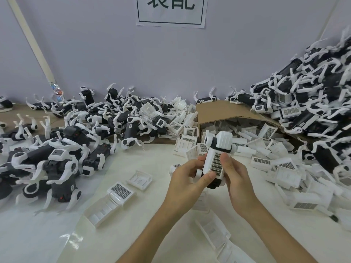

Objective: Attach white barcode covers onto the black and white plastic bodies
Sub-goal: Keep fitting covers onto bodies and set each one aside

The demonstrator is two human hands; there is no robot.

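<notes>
Body (222,143) held up over mid-bench (142,158), black shell with white ends. White barcode cover (215,165), grey dot-grid patch, sits on its face. Left hand (187,180) and right hand (237,179) both grip it, thumbs on the cover.

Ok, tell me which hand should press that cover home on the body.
Left, probably. The left hand has its thumb flat on the barcode cover, while the right hand grips the body from the side, steadying it.

Even soft light, warped edges.
</notes>
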